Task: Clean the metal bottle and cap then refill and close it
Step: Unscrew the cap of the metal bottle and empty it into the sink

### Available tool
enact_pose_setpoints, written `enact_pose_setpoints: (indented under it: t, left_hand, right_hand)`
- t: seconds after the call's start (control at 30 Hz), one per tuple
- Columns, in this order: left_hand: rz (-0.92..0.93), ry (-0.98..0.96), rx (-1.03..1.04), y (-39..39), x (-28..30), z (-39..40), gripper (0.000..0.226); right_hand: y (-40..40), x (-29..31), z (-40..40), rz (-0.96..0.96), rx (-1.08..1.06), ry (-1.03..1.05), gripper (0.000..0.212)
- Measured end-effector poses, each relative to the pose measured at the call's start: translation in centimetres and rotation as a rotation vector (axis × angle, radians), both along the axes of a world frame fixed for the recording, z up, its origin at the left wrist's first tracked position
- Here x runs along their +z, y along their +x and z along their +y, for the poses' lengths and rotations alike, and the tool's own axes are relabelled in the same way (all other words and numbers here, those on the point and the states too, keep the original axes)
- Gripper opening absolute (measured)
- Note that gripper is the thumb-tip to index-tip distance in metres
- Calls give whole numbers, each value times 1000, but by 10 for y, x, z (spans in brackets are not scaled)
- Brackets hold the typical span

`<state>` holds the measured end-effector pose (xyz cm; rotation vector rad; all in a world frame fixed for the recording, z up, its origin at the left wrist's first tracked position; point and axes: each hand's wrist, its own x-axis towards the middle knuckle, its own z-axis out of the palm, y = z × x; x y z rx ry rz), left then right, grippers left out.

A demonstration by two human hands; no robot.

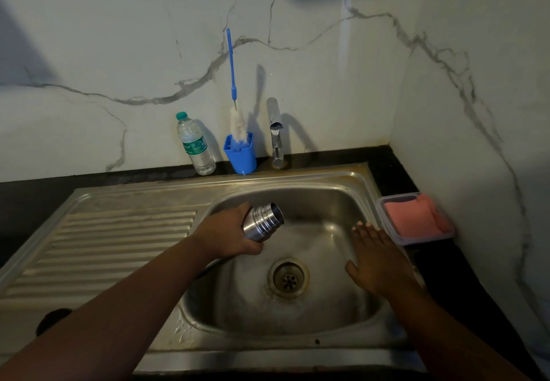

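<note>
L hand (229, 233) grip clamped on bottle (262, 220) body, mouth to 2 o'clock over sink (342, 199). R hand (376, 257) flat, fingers apart. Steel: stiff, likely wet, slippery, light if empty; hold mid-body.

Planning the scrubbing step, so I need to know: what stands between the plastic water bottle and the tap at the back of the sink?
In the head view, a blue cup holding the bottle brush stands between the plastic water bottle and the tap.

Left hand (230, 233) curled; right hand (376, 257) flat
</note>
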<state>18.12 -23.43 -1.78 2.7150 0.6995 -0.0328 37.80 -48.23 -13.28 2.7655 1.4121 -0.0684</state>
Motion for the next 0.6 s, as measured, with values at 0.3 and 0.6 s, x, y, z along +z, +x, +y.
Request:
enact_pose_setpoints:
  t: [0.3, 0.6]
  left_hand:
    - [119, 31, -60, 9, -11, -5, 69]
    - [162, 95, -96, 13, -17, -15, 65]
  right_hand:
    - [-2, 2, -1, 15, -21, 20, 87]
    - [-2, 1, -1, -10, 4, 14, 86]
